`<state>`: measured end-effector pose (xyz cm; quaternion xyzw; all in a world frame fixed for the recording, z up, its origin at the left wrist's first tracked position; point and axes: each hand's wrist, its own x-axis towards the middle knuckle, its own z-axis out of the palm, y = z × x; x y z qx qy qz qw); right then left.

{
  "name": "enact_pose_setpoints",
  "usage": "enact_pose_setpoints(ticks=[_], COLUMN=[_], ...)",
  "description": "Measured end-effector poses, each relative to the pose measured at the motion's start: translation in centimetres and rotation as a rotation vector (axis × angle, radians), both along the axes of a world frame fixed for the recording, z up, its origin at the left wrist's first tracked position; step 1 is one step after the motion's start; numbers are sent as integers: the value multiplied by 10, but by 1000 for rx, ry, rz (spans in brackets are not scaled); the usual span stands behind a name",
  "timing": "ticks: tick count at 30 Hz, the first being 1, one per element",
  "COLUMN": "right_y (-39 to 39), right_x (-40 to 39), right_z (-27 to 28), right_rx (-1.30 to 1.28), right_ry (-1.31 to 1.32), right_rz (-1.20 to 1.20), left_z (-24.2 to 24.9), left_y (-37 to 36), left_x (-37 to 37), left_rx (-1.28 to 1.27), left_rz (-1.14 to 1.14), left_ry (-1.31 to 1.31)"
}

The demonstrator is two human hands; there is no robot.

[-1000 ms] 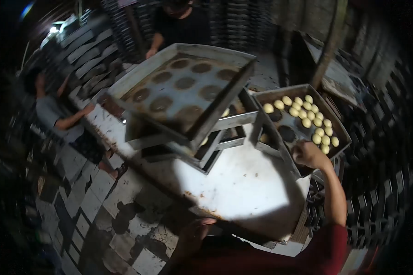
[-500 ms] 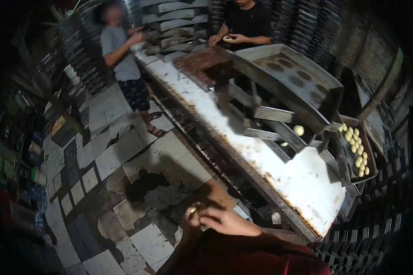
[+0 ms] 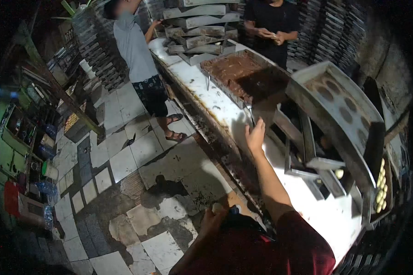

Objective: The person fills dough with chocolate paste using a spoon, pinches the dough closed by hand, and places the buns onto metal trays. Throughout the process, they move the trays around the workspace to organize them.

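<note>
My right hand [image 3: 256,136] reaches over the worktable with its thumb and fingers apart, holding nothing. Just beyond its fingertips, a thin metal handle [image 3: 250,114] sticks out from the near corner of a tray of brown paste [image 3: 236,68]. Low in front of my body, my left hand [image 3: 211,221] is curled around a pale piece of dough [image 3: 218,208], which shows only in part. A second thin handle [image 3: 209,82] stands at the paste tray's left side.
Stacked metal trays [image 3: 339,101] lean on the white worktable [image 3: 280,201]. Pale dough balls [image 3: 381,188] sit in a tray at far right. A person in grey [image 3: 135,46] stands by more trays [image 3: 199,20]; another in black [image 3: 273,27] works across the table.
My right hand has left the dough at my left hand and stretched forward to the paste tray. The view has shifted. The person in grey has raised an arm.
</note>
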<state>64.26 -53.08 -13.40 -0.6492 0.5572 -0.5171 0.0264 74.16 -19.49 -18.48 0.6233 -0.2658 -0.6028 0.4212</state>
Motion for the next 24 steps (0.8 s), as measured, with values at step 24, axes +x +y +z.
enact_pose_setpoints(ticks=[24], right_y=[-33], right_x=[60], right_z=[48], right_rx=[216], right_ry=[-338], right_rz=[-174], left_z=[99], left_y=[-367], left_x=[80], left_rx=[-284], left_rz=[-612], left_ry=[-298])
